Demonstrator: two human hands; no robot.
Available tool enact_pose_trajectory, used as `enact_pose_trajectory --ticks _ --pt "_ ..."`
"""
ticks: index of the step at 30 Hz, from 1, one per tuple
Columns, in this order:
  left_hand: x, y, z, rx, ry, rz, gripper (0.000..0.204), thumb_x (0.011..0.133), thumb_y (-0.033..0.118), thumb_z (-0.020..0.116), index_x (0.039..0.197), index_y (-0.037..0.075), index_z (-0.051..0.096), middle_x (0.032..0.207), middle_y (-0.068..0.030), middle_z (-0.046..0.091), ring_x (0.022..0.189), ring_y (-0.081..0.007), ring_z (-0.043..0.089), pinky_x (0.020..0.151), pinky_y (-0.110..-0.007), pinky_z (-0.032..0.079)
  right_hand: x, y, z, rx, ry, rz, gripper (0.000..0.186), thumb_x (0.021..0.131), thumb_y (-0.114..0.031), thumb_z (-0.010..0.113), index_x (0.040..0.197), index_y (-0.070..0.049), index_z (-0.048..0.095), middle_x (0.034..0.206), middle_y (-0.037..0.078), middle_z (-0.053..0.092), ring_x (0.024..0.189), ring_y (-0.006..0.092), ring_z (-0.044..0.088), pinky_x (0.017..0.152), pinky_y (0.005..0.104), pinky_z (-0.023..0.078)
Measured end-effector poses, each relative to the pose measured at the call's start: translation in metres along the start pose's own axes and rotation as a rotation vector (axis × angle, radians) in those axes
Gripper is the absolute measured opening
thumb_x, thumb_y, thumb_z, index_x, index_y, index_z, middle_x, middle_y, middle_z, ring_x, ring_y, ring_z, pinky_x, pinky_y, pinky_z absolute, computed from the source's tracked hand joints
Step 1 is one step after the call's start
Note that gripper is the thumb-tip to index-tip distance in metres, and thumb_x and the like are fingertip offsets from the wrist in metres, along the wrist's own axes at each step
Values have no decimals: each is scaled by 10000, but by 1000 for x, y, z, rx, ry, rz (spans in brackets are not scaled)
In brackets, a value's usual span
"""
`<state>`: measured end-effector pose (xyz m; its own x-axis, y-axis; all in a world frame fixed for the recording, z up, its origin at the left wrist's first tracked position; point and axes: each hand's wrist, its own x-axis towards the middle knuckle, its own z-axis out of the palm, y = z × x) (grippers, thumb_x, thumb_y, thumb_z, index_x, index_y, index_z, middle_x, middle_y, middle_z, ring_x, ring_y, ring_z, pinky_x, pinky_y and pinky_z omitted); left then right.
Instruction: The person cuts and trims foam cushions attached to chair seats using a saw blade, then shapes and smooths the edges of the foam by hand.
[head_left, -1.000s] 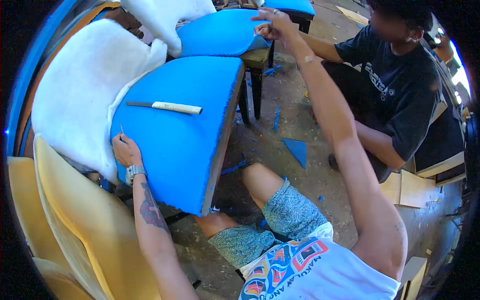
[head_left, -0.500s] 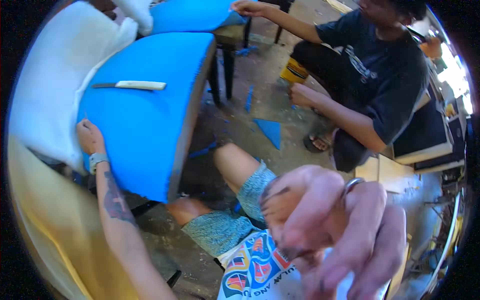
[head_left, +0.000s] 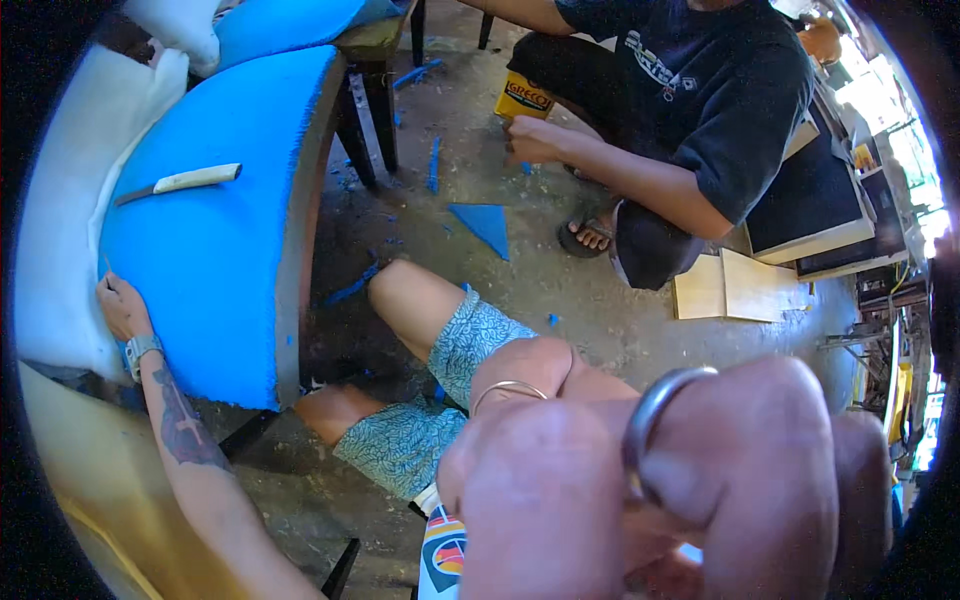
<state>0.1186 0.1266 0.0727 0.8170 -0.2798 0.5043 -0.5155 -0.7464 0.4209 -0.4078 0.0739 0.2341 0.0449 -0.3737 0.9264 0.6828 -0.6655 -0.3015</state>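
A sheet of blue foam (head_left: 200, 260) covers a curved seat-like piece, with grey foam along its cut edge. My left hand (head_left: 125, 308) rests at its left side, beside white padding (head_left: 50, 250). Its fingers are pinched, and a thin pale tip sticks up from them, too small to name. Higher on the blue foam lies a knife (head_left: 200, 177) with a pale handle and dark blade. Very near the camera, my right hand (head_left: 650, 480) is raised with its fingers curled and rings on them. Whatever those fingers hold, if anything, is hidden.
A person (head_left: 700, 110) in dark clothes squats across from me, beside a yellow container (head_left: 524, 95). Blue foam scraps, one a triangle (head_left: 482, 228), lie on the floor. A second blue-covered piece (head_left: 290, 30) stands behind. Light boards (head_left: 745, 285) lie at the right.
My right hand has come up closer to the camera, still curled. The view has shifted, so the foam and my left hand appear farther left. The other person's far hand has left view.
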Motion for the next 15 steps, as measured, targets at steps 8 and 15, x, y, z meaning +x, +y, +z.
enact_pose_trajectory --ticks 8,15 --pt "3 -11 8 -2 63 66 427 971 344 375 1131 21 603 1052 -181 654 908 -390 606 816 -452 457 2 5 1 25 -24 -12 145 866 -228 612 827 -92 647 973 51 625 769 167 559 768 459 454" --pt "-2 -2 3 -5 64 18 421 970 337 377 1119 15 603 1046 -183 652 902 -387 605 813 -451 457 -1 12 0 30 -31 -8 128 856 -212 613 833 -90 646 976 63 625 778 176 563 758 440 460"
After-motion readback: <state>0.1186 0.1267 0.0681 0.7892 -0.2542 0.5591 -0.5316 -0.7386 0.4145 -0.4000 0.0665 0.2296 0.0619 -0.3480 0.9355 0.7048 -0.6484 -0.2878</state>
